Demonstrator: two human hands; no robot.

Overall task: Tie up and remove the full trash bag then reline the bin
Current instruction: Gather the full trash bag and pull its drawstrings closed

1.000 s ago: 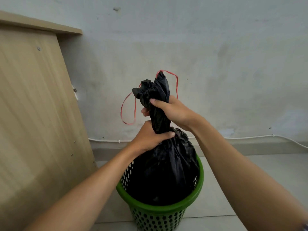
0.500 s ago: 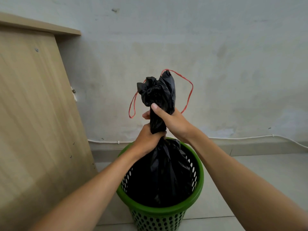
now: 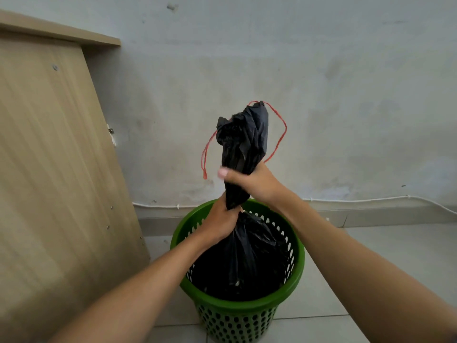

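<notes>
While the left hand [image 3: 222, 222] curls its fingers round the bag [image 3: 243, 258] neck low down, the right hand [image 3: 254, 183] clamps it higher; the bag sits in the bin [image 3: 298, 266], looks soft, slippery, best held at that bunched neck

I can read no text, label, brand, number or sign anywhere in my head view.
</notes>
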